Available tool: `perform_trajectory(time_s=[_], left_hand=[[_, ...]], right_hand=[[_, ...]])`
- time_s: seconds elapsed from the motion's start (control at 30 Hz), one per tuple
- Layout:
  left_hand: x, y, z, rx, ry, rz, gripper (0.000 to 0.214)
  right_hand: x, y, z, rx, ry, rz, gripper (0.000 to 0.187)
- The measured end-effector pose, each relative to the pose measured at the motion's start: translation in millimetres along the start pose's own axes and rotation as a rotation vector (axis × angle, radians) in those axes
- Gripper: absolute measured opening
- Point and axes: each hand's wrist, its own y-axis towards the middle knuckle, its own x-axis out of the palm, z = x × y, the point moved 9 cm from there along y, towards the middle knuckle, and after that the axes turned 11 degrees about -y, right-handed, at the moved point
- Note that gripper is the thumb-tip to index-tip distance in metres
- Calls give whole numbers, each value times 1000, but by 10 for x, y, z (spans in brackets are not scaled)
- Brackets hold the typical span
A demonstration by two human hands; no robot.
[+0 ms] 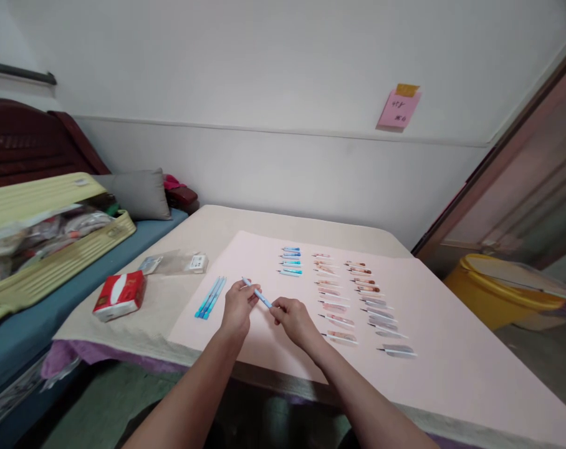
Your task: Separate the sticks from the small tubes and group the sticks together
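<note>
Between my two hands is a slim light-blue pen, tilted above the pink sheet. My left hand pinches it near its upper-left end, and the fingers of my right hand grip its lower-right end. Left of my hands lie three blue pens side by side. Beyond my hands is a short column of several blue feather-like pieces with dark tips. To the right, two longer columns hold similar pieces, pinkish ones and brown to grey ones.
A red tissue pack and clear plastic packaging lie on the table's left part. The pink sheet covers much of the table. A yellow bin stands at the right, and a bed with a grey cushion at the left.
</note>
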Motion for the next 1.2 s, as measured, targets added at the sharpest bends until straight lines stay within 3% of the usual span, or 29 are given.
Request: perform_trajectory(time_s=[0.23, 0.47, 0.67, 0.9, 1.2], left_hand=[[-84, 24, 49, 52, 115, 82, 27], [23, 18, 77, 48, 20, -22, 25], [-68, 4, 12, 12, 126, 60, 27], [-9, 19, 68, 59, 65, 10, 29], [-4, -35, -51, -38, 137, 3, 27]], right_hand=[[-51, -33, -56, -31, -59, 26, 21], [1, -6, 32, 13, 77, -51, 24], [-62, -39, -46, -43, -21, 33, 23], [2, 2, 20, -4, 117, -49, 24], [-77, -38, -71, -60, -26, 48, 24]])
